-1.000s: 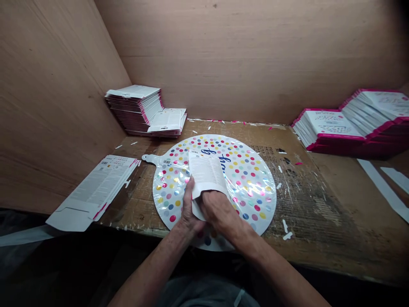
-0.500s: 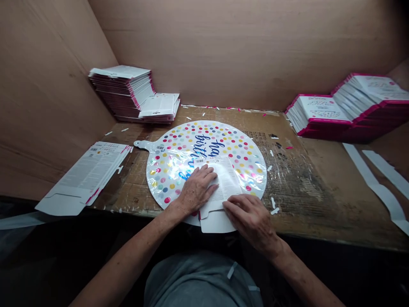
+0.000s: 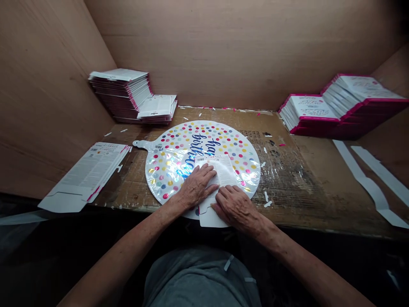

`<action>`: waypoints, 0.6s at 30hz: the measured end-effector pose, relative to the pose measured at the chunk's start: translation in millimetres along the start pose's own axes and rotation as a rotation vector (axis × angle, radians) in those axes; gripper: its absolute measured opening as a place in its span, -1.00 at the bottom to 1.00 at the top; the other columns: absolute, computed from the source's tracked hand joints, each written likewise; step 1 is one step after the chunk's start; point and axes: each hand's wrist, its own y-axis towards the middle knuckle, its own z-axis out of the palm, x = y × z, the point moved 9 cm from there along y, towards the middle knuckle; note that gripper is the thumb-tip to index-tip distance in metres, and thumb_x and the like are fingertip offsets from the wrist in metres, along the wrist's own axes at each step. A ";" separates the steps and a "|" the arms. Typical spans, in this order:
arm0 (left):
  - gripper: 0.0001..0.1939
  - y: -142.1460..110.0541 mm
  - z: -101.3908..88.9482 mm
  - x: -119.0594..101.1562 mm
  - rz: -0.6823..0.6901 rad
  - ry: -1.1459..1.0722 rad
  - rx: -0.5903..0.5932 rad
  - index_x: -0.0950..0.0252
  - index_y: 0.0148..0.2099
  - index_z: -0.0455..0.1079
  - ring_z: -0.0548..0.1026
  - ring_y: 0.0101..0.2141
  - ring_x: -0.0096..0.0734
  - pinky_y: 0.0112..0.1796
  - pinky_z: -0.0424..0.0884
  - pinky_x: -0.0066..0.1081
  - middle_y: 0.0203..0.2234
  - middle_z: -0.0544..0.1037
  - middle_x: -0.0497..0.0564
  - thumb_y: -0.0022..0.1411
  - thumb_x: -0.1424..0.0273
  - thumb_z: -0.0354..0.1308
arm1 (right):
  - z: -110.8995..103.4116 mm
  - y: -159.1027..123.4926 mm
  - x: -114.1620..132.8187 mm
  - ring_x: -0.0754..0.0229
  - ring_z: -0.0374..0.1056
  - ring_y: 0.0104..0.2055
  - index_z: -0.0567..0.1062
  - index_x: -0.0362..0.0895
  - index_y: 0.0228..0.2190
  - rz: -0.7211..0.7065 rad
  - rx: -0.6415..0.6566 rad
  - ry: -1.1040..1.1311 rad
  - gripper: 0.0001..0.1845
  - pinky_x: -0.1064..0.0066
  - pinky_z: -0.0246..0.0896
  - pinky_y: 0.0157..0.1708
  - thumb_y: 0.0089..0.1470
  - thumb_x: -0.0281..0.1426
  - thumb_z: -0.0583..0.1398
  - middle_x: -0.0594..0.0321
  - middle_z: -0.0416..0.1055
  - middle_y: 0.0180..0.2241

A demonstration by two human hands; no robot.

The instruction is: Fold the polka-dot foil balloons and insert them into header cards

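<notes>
A round foil balloon (image 3: 172,170), white with coloured dots and blue lettering, lies flat before me, its tail pointing left. On its near part rests a white printed card packet (image 3: 212,219) with a slit and a plain flap at the near end. My left hand (image 3: 200,183) lies on the packet with fingers stretched out, pressing it flat. Over the packet's right side bends my right hand (image 3: 236,207), its fingers curled and its thumb by the slit. What lies under the right fingers is hidden.
More flat card packets (image 3: 84,170) lie at left. Behind them stand stacked packets (image 3: 121,96); another pink-edged stack (image 3: 338,113) stands at back right. White paper strips (image 3: 364,179) lie at right. Small paper scraps (image 3: 267,204) dot the cardboard-covered table (image 3: 287,204). Tall brown boards (image 3: 204,55) enclose it.
My right hand has moved from the packet's right edge farther over it, fingers now nearer my left hand. My left hand stays in place. The view has shifted slightly.
</notes>
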 end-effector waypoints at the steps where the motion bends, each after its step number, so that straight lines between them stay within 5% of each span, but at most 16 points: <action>1: -0.70 0.9 0.7 -0.1 0.011 0.013 0.011 0.23 0.06 0.35 0.19 0.28 -0.02 0.25 0.04 0.04 0.17 0.38 0.19 0.31 0.30 0.10 | -1.5 -5.3 -0.5 0.12 0.28 -0.35 0.45 -0.18 -0.42 -0.016 0.022 0.018 -0.76 0.29 0.11 -0.32 0.26 -0.34 0.13 0.13 0.41 -0.41; 5: -0.69 7.5 1.9 -1.4 0.074 0.035 0.042 0.27 0.04 0.36 0.20 0.27 0.02 0.23 0.08 0.07 0.17 0.37 0.23 0.31 0.26 0.12 | -18.6 -53.6 -4.8 0.27 0.23 -0.51 0.39 -0.12 -0.49 -0.068 0.054 0.213 -0.63 0.38 0.03 -0.47 0.31 -0.19 0.10 0.28 0.36 -0.50; 8: -0.72 11.5 0.0 -2.2 0.077 0.013 0.013 0.25 0.00 0.37 0.23 0.25 0.01 0.23 0.09 0.07 0.15 0.39 0.21 0.28 0.28 0.17 | -37.6 -82.1 -11.5 0.22 0.34 -0.42 0.43 -0.13 -0.51 -0.028 -0.126 0.240 -0.56 0.37 0.20 -0.40 0.21 -0.05 0.17 0.20 0.43 -0.47; 12: -0.86 -6.0 -15.1 -9.5 0.011 -0.044 -0.157 0.24 -0.10 0.42 0.23 0.27 -0.05 0.24 0.15 0.00 0.14 0.41 0.19 0.29 0.39 0.12 | -28.1 -79.2 -6.5 -0.03 0.34 0.09 0.48 -0.19 -0.02 0.005 -0.254 0.134 -0.61 0.11 0.30 0.02 0.24 -0.19 0.19 -0.08 0.46 0.02; 14: -0.86 -27.2 -20.4 -19.3 0.013 -0.098 -0.184 0.23 -0.18 0.46 0.24 0.27 -0.07 0.22 0.20 -0.03 0.10 0.45 0.18 0.32 0.40 0.07 | -17.7 -71.4 -1.7 -0.01 0.32 0.13 0.47 -0.19 0.02 -0.004 -0.261 0.117 -0.67 0.12 0.29 0.05 0.26 -0.33 0.18 -0.04 0.46 0.05; 18: -0.70 -69.1 -12.3 -37.9 0.071 -0.129 -0.013 0.18 -0.15 0.52 0.22 0.27 0.08 0.24 0.14 0.06 0.12 0.46 0.19 0.11 0.15 0.33 | -13.5 -65.7 -0.5 0.06 0.38 0.04 0.52 -0.15 -0.04 -0.002 -0.290 0.193 -0.74 0.18 0.31 -0.01 0.27 -0.38 0.16 0.04 0.52 -0.03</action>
